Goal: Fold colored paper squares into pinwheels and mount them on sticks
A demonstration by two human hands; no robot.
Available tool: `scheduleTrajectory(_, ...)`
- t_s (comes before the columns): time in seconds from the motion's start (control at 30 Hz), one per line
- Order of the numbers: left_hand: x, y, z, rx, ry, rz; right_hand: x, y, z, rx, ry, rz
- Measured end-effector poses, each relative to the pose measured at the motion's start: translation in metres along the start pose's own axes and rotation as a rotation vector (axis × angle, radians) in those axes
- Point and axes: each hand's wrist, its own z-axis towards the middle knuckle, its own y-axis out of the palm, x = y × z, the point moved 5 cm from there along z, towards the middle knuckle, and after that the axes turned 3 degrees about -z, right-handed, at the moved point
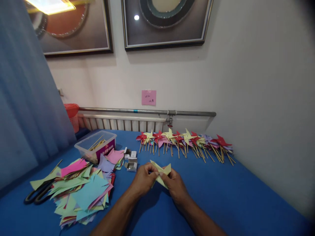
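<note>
Both my hands meet over the blue table [221, 193], pinching a pale yellow piece of paper [164, 170] folded into pinwheel points. My left hand [144, 178] grips its left side with closed fingers. My right hand [175, 185] holds the right side, fingers curled around the lower fold. The paper sticks up between the fingertips.
A heap of cut coloured paper squares [81, 193] lies at the left, with black-handled scissors [39, 193] beside it. A clear plastic box with sticks [97, 146] and a small box [131, 160] stand behind. A row of finished pinwheels on sticks [187, 142] lines the wall. Blue curtain at left.
</note>
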Motion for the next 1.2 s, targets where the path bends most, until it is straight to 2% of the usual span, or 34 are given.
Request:
scheduleTrajectory(0.47,-0.016,0.001,0.004,0.005,-0.065,-0.016,0.011,-0.002,0.007,-0.01,0.013,0.046)
scheduleTrajectory(0.9,-0.014,0.0,0.002,0.056,-0.04,0.034,0.018,-0.003,0.01,0.01,0.016,0.056)
scheduleTrajectory(1.2,-0.009,0.001,0.0,0.076,-0.034,0.017,0.011,0.0,0.004,0.038,0.013,0.081)
